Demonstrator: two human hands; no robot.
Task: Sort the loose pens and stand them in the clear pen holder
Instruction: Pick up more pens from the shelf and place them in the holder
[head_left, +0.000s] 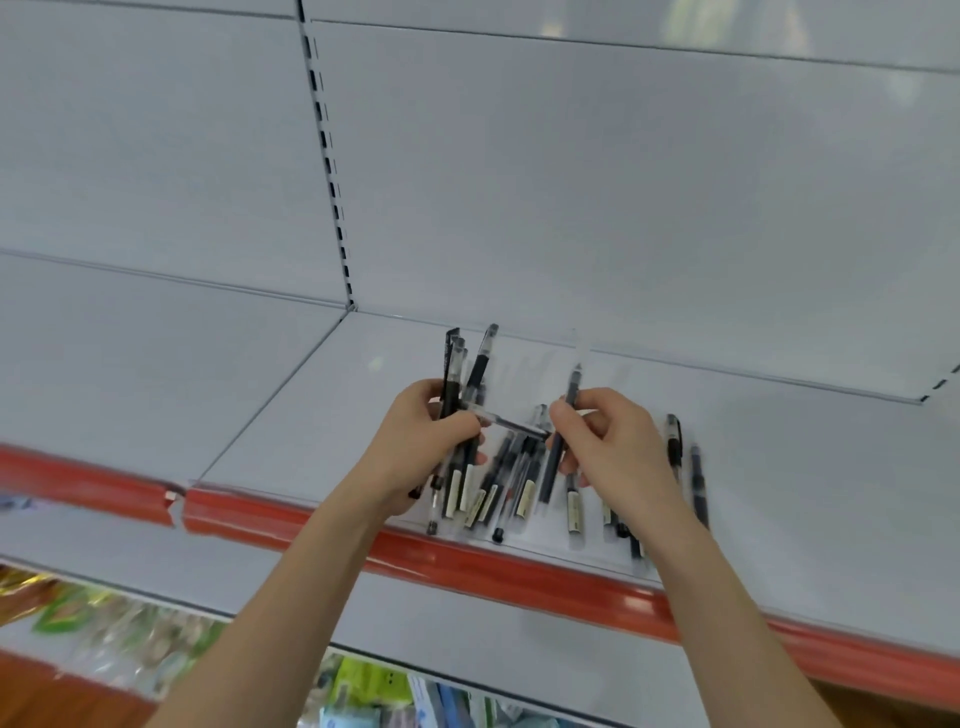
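the left grip (434, 441) clutches a bundle of black pens (453, 364) upright over the grey shelf (322, 405). the right grip (618, 447) pinches a single pen (551, 465). more loose pens (524, 488) lie between and beneath them near the red front edge (519, 569).

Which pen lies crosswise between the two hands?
The pen spanning the gap from the left hand to the right hand, nearly level; the bundle in the left hand and the single pen in the right hand point upward.

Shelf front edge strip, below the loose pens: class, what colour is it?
Red. The shelf front edge strip shows best in the head view, the only view given.
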